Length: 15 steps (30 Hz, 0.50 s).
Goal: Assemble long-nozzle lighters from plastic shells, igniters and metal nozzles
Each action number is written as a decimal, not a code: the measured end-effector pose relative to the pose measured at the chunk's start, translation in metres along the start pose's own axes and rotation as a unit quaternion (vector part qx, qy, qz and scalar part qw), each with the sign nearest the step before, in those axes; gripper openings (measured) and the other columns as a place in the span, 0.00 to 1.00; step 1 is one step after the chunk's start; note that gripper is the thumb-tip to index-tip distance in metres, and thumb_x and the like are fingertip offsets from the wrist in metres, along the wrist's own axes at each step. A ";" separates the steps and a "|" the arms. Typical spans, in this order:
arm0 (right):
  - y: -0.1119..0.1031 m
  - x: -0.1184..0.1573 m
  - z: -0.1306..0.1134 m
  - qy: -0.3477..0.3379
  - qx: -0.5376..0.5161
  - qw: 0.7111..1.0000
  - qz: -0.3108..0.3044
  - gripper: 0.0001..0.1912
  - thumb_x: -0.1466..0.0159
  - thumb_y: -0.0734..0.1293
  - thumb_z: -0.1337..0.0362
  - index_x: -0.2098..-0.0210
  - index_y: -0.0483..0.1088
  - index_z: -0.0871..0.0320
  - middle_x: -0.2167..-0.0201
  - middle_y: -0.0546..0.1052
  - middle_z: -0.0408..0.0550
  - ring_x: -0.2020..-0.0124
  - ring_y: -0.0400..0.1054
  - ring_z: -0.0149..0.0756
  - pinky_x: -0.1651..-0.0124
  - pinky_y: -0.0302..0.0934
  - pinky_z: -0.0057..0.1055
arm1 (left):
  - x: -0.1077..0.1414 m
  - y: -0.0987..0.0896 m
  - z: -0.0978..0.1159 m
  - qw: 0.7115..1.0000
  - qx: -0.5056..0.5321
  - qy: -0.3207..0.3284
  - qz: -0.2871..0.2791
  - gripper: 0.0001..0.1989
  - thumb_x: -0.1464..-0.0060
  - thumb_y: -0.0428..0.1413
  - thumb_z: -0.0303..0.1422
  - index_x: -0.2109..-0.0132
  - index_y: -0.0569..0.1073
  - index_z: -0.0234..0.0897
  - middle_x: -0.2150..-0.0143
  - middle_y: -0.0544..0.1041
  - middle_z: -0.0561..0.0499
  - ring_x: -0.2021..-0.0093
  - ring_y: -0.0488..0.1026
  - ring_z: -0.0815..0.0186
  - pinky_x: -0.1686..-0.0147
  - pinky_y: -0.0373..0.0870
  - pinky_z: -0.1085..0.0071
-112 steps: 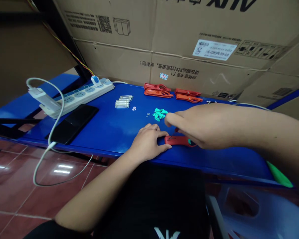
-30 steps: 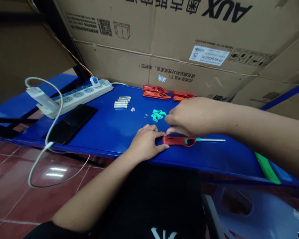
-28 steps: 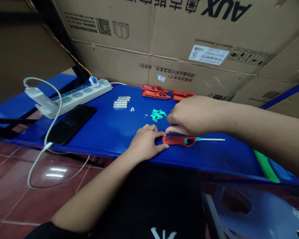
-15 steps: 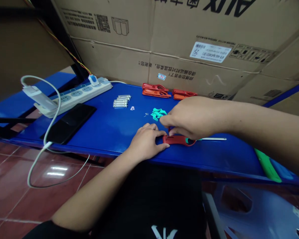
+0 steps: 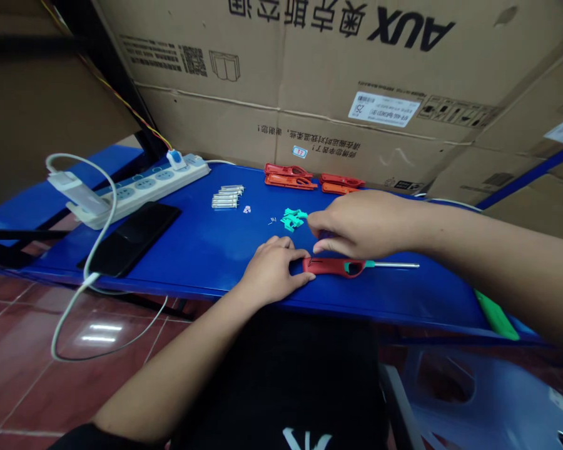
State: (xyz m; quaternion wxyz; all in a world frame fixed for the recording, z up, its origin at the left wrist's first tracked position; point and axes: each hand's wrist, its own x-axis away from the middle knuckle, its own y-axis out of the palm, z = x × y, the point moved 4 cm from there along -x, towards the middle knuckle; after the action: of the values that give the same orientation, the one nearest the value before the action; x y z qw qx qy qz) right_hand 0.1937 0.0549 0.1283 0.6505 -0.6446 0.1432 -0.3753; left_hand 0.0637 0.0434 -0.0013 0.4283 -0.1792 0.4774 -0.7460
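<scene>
Screwing together the red plastic lighter-shaped body [image 5: 327, 266] looks like the step you're on, at a guess. It's lying flat near the front edge of the glossy blue tabletop [image 5: 192, 247], slim silver metal rod [image 5: 396, 265] pointing off to your right. Your left hand [image 5: 272, 270] has thumb and forefinger pinched on its butt end. Your right hand [image 5: 356, 226] is just above, fingers closed round what seems to be a small dark purple-handled screwdriver [image 5: 327, 235], mostly hidden, and I can't tell if the tip's seated. Next move calls for keeping that driver upright and the left pinch firm, imo, or the body could twist. Also watch those tiny silvery pins [image 5: 272, 220] beside the teal plastic pieces [image 5: 293, 219], easy to knock away.
</scene>
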 end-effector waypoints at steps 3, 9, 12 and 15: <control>0.008 0.019 0.044 0.005 -0.133 0.986 0.100 0.15 0.34 0.63 0.51 0.60 0.73 0.56 0.66 0.78 0.47 0.68 0.69 0.36 0.66 0.56 0.30 | 0.001 -0.003 0.001 1.000 0.004 -0.001 -0.006 0.20 0.44 0.61 0.46 0.48 0.79 0.43 0.56 0.74 0.47 0.52 0.70 0.55 0.47 0.66 0.57; 0.104 0.068 0.139 0.195 -0.229 0.941 0.155 0.19 0.39 0.66 0.46 0.66 0.74 0.56 0.65 0.79 0.50 0.63 0.71 0.42 0.58 0.62 0.37 | -0.011 -0.006 0.022 0.998 -0.028 0.034 -0.034 0.29 0.47 0.62 0.47 0.42 0.74 0.39 0.48 0.73 0.44 0.48 0.69 0.52 0.47 0.68 0.57; 0.141 0.075 0.148 0.217 -0.248 0.935 0.133 0.19 0.38 0.65 0.48 0.65 0.74 0.58 0.68 0.78 0.50 0.67 0.71 0.40 0.61 0.64 0.35 | -0.026 -0.001 0.035 0.994 -0.056 0.072 -0.068 0.29 0.47 0.62 0.49 0.42 0.74 0.39 0.49 0.74 0.44 0.49 0.71 0.51 0.50 0.69 0.57; 0.141 0.079 0.143 0.207 -0.244 0.935 0.151 0.17 0.40 0.66 0.49 0.66 0.75 0.57 0.69 0.78 0.49 0.67 0.71 0.39 0.61 0.64 0.35 | -0.034 0.002 0.043 0.988 -0.072 0.097 -0.098 0.16 0.42 0.59 0.42 0.51 0.79 0.39 0.58 0.76 0.46 0.56 0.73 0.56 0.58 0.69 0.63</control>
State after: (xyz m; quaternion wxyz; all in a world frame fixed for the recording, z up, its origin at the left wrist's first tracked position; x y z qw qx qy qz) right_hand 0.3857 0.0899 0.0372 0.4784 -0.6622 0.4574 -0.3513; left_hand 0.1126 0.0465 0.0220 0.2909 -0.1826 0.5494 -0.7617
